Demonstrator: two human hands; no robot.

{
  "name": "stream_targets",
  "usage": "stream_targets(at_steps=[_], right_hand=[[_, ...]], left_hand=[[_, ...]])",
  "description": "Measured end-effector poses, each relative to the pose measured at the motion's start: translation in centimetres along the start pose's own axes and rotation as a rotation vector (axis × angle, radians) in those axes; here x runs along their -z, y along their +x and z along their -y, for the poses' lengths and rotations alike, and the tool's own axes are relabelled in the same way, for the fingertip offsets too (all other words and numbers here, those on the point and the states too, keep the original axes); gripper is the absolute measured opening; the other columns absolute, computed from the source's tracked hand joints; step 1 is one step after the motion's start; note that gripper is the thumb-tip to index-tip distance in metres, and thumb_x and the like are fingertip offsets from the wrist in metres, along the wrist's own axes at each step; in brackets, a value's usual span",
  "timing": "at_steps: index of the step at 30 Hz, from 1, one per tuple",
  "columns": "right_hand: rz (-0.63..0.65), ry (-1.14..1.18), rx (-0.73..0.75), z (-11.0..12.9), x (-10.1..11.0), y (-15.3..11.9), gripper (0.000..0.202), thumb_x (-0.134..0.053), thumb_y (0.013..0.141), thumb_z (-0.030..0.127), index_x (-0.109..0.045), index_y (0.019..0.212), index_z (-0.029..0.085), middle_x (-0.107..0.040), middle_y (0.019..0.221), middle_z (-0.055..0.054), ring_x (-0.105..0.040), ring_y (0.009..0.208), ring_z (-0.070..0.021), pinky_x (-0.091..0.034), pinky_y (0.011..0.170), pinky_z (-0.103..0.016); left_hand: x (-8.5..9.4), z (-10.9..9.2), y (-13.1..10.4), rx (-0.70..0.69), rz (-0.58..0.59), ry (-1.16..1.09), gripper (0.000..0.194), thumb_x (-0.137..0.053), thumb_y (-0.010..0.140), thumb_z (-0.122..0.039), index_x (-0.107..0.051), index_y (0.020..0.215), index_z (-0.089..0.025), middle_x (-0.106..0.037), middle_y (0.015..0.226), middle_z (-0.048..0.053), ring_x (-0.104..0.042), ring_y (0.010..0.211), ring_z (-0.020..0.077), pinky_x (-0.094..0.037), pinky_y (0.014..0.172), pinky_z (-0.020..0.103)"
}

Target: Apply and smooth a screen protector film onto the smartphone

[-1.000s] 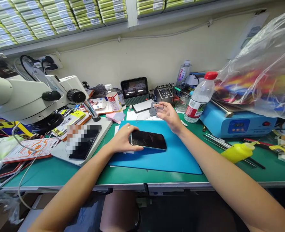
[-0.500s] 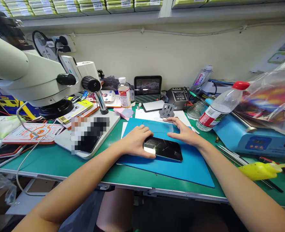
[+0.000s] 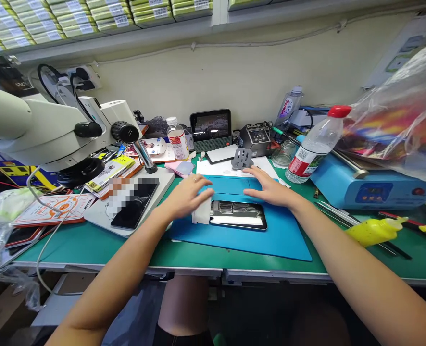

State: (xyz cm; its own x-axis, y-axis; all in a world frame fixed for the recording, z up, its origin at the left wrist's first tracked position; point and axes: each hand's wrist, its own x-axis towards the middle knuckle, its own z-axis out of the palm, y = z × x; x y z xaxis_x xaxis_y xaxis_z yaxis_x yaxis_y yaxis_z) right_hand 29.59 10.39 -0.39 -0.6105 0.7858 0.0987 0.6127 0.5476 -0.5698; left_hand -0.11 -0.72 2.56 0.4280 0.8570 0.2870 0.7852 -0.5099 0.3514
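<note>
A phone (image 3: 239, 221) lies flat, glossy screen up, on a blue mat (image 3: 281, 245), reflecting bright light. Against its left end is a white piece like paper or cloth (image 3: 201, 215). My left hand (image 3: 187, 196) hovers over or rests by that white piece, fingers stretched and thumb apart; whether it touches the piece I cannot tell. Behind the phone, a thin clear sheet with a dark outline (image 3: 229, 185) lies on the mat. My right hand (image 3: 269, 187) is beside the sheet's right end, thumb and fingers spread, with nothing visibly gripped.
A microscope (image 3: 54, 129) stands at the left, with another phone (image 3: 135, 204) on its base. Behind the mat are a grey slotted holder (image 3: 242, 159) and a small screen (image 3: 211, 126). To the right are a red-capped bottle (image 3: 317, 144), a blue machine (image 3: 375, 185) and a yellow squeeze bottle (image 3: 373, 231).
My left hand has come off the phone and moved left, uncovering the white piece at its end. The clear sheet now lies flatter on the mat by my right hand. The camera view has shifted.
</note>
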Motion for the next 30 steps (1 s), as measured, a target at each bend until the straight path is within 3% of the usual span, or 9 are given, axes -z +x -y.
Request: stream_targets(at_steps=[4, 9, 13, 17, 22, 27, 28, 30], right_hand=[[-0.112, 0.003, 0.107, -0.3, 0.1, 0.1, 0.063, -0.063, 0.087, 0.059, -0.056, 0.14, 0.027, -0.049, 0.155, -0.012, -0.031, 0.152, -0.0371, -0.026, 0.122, -0.063], [-0.179, -0.011, 0.159, -0.4, -0.1, 0.2, 0.053, -0.061, 0.09, 0.053, -0.062, 0.134, 0.024, -0.054, 0.151, -0.012, -0.036, 0.149, -0.0359, -0.028, 0.121, -0.062], [-0.198, -0.002, 0.166, -0.3, -0.2, 0.1, 0.052, -0.059, 0.09, 0.05, -0.063, 0.133, 0.021, -0.055, 0.15, -0.014, -0.037, 0.148, -0.0365, -0.029, 0.12, -0.062], [-0.203, 0.007, 0.173, -0.3, -0.1, 0.0, 0.05, -0.059, 0.09, 0.048, -0.063, 0.132, 0.02, -0.056, 0.148, -0.015, -0.039, 0.147, -0.0369, -0.03, 0.119, -0.064], [-0.197, 0.013, 0.183, -0.1, -0.1, -0.1, 0.048, -0.06, 0.09, 0.044, -0.063, 0.132, 0.021, -0.057, 0.147, -0.014, -0.039, 0.147, -0.0355, -0.031, 0.119, -0.062], [-0.195, 0.005, 0.175, -0.1, -0.1, -0.2, 0.048, -0.06, 0.09, 0.043, -0.064, 0.133, 0.02, -0.056, 0.148, -0.015, -0.04, 0.146, -0.0371, -0.033, 0.118, -0.061], [-0.195, 0.004, 0.176, -0.1, -0.1, -0.2, 0.048, -0.059, 0.091, 0.043, -0.064, 0.133, 0.02, -0.056, 0.148, -0.014, -0.04, 0.146, -0.037, -0.033, 0.118, -0.061], [-0.195, 0.0, 0.176, -0.1, -0.1, -0.2, 0.047, -0.059, 0.091, 0.043, -0.064, 0.133, 0.022, -0.056, 0.149, -0.013, -0.04, 0.146, -0.037, -0.033, 0.118, -0.061]], left_hand=[[0.8, 0.0, -1.2, 0.127, 0.035, 0.133, 0.036, -0.047, 0.099, -0.044, -0.068, 0.113, -0.018, -0.066, 0.114, 0.012, -0.061, 0.11, 0.031, -0.047, 0.098, 0.046], [-0.9, -1.0, -2.1, 0.277, 0.007, 0.179, 0.025, -0.065, 0.084, -0.043, -0.067, 0.09, -0.019, -0.066, 0.098, 0.012, -0.061, 0.103, 0.0332, -0.05, 0.09, 0.045], [-1.7, -1.3, -2.2, 0.339, -0.044, 0.128, 0.022, -0.059, 0.089, -0.04, -0.063, 0.078, -0.021, -0.066, 0.087, 0.007, -0.063, 0.086, 0.0259, -0.051, 0.076, 0.037], [-0.7, -2.2, -2.4, 0.378, -0.137, 0.056, 0.028, -0.051, 0.096, -0.043, -0.064, 0.085, -0.02, -0.07, 0.085, 0.004, -0.064, 0.077, 0.0215, -0.05, 0.068, 0.033], [1.2, -4.1, -2.6, 0.286, -0.311, -0.01, 0.027, -0.054, 0.098, -0.041, -0.068, 0.088, -0.02, -0.072, 0.084, 0.003, -0.065, 0.077, 0.0198, -0.049, 0.066, 0.031], [0.7, -5.2, -2.2, 0.095, -0.589, 0.164, 0.012, -0.057, 0.097, -0.027, -0.067, 0.093, -0.021, -0.073, 0.096, 0.005, -0.068, 0.093, 0.0212, -0.053, 0.085, 0.035], [0.3, -5.3, -2.3, 0.069, -0.606, 0.18, 0.011, -0.057, 0.097, -0.026, -0.066, 0.094, -0.021, -0.074, 0.097, 0.005, -0.068, 0.094, 0.0211, -0.054, 0.086, 0.035], [-0.9, -5.6, -2.8, 0.017, -0.496, 0.177, 0.01, -0.057, 0.097, -0.026, -0.066, 0.099, -0.021, -0.075, 0.1, 0.005, -0.07, 0.097, 0.0207, -0.055, 0.089, 0.035]])
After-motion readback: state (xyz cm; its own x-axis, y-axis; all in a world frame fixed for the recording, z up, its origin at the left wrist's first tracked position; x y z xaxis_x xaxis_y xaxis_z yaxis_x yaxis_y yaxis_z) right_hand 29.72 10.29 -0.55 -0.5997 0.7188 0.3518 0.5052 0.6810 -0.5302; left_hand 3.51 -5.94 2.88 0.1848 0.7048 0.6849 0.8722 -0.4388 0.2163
